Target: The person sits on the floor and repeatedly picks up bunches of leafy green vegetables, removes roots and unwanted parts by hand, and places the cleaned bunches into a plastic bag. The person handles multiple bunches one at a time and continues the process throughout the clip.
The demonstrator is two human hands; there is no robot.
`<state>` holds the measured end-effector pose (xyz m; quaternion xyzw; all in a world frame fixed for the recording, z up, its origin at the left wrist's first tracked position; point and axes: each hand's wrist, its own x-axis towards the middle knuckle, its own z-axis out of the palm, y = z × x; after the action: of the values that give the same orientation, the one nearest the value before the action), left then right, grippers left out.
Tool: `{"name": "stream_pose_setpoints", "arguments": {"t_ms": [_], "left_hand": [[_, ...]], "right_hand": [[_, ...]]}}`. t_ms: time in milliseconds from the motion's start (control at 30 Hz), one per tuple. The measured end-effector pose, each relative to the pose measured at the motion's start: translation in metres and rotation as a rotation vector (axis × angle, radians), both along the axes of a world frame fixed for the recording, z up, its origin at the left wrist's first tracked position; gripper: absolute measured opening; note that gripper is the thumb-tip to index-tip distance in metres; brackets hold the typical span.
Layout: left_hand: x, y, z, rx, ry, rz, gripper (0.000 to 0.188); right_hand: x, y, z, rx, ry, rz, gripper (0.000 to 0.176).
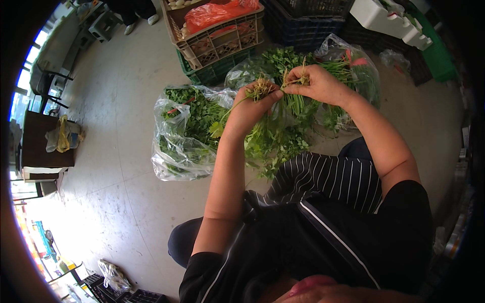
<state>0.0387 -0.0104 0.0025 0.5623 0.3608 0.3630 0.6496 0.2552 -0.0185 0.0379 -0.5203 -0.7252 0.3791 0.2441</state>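
My left hand [248, 111] is closed around a bunch of leafy herbs, probably coriander, its tangled pale roots [261, 89] sticking up above the fingers. Right beside it, my right hand [318, 85] pinches a few rooty stem ends [303, 78] between thumb and fingertips. The two hands almost touch at the thumbs. Below them, loose green stems and leaves [273, 138] spread over the floor. To the left lies a clear plastic bag [182, 151] full of the same kind of greens. Another clear bag [369, 75] of greens with red ties lies to the right.
A brown plastic crate [223, 45] with eggs and a red plastic bag [216, 17] stands on a green crate [201, 72]. Dark crates [299, 30] and a white foam box [382, 19] are at the back right. A person's shoes [153, 19] and a stool [104, 26] are at upper left.
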Motion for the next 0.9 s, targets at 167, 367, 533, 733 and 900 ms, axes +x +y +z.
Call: {"name": "stream_pose_setpoints", "arguments": {"t_ms": [167,367,533,733,900], "left_hand": [[-0.006,0.004,0.000,-0.004,0.038,0.049,0.017],[-0.009,0.007,-0.001,-0.059,-0.044,0.167,0.017],[0.004,0.003,-0.004,0.039,-0.044,0.128,0.017],[-0.002,0.001,0.003,0.044,0.009,0.111,0.015],[-0.002,0.000,0.004,0.030,-0.002,0.084,0.015]], "right_hand": [[0.011,-0.002,0.017,-0.084,-0.274,0.105,0.026],[0.002,-0.007,0.009,-0.125,-0.120,0.083,0.046],[-0.014,-0.004,-0.008,0.081,0.024,-0.078,0.044],[-0.012,-0.007,0.000,0.116,0.007,-0.064,0.024],[-0.002,0.000,-0.003,0.473,-0.187,-0.060,0.016]]}}
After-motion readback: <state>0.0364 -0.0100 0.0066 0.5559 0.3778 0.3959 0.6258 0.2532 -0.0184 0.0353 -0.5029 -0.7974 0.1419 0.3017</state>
